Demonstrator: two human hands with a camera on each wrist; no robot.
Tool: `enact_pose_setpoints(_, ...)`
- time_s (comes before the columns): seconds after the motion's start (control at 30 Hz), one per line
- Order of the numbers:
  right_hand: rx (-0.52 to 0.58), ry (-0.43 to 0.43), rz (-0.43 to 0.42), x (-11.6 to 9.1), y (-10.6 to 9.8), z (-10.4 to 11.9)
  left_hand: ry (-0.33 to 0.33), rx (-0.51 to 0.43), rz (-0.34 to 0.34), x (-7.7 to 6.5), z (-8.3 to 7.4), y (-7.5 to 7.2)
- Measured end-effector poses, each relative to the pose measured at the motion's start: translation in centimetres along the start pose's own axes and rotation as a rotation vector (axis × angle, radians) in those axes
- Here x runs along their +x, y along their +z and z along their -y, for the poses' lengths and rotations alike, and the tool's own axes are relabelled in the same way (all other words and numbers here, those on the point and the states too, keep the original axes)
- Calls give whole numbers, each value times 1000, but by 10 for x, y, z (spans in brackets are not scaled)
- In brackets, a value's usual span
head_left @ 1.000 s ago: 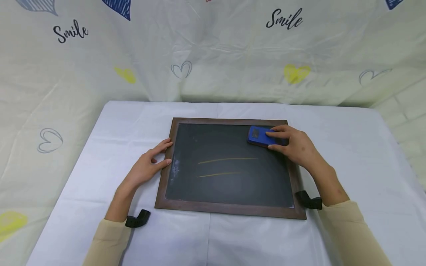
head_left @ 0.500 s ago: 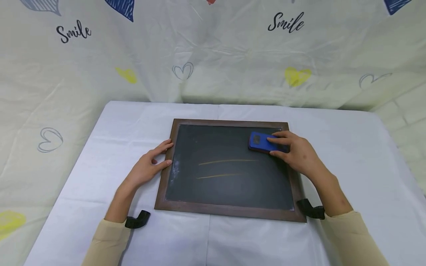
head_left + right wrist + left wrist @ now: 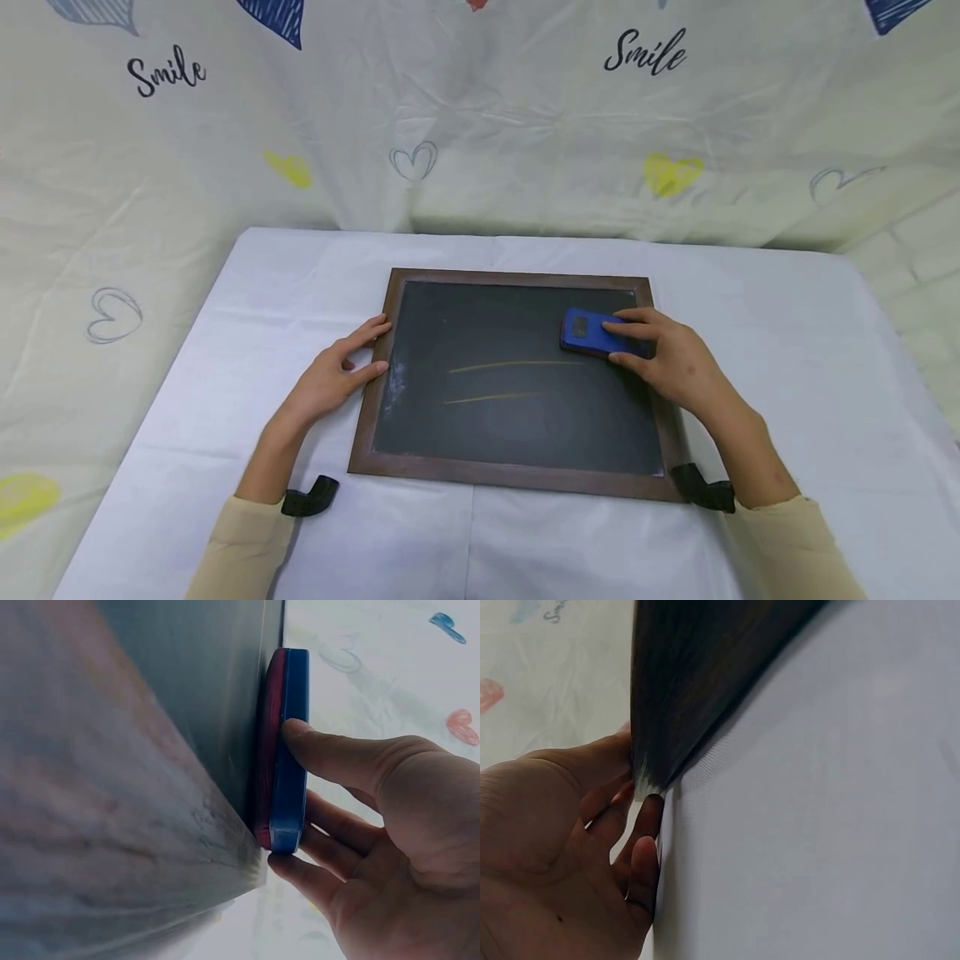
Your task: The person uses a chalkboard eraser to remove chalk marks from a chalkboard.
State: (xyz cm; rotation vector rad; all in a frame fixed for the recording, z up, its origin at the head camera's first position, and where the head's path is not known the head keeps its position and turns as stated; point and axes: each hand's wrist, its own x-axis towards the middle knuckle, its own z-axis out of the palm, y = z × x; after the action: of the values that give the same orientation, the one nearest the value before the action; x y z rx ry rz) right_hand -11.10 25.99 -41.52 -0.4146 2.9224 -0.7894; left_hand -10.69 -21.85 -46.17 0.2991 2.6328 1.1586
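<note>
A small chalkboard (image 3: pixel 495 425) in a brown wooden frame lies flat, two thin yellow chalk lines across its middle. My right hand (image 3: pixel 678 358) grips a blue chalkboard eraser (image 3: pixel 581 331) between thumb and fingers, at the board's upper right. In the right wrist view, the eraser (image 3: pixel 294 780) has its reddish felt side against the board, with the thumb along its blue back. At the left edge, my left hand (image 3: pixel 327 379) rests thumb and fingertips on the frame. In the left wrist view, the left hand (image 3: pixel 570 832) touches the dark frame edge (image 3: pixel 697 667).
A white cloth (image 3: pixel 397 533) covers the table under the board. Black wrist mounts (image 3: pixel 311 497) sit by both sleeves, the right one over the board's lower right corner. Behind the table hangs a pale curtain (image 3: pixel 510 108) printed with hearts and "Smile".
My right hand has drawn the eraser a little toward me down the board's right side. The left hand stays on the frame, and the chalk lines look the same.
</note>
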Motion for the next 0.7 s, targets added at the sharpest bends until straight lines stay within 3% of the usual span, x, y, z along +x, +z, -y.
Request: enact_pose_setpoints(0.7, -15, -26, 10, -13, 1, 1, -1, -18, 2, -1, -1, -1)
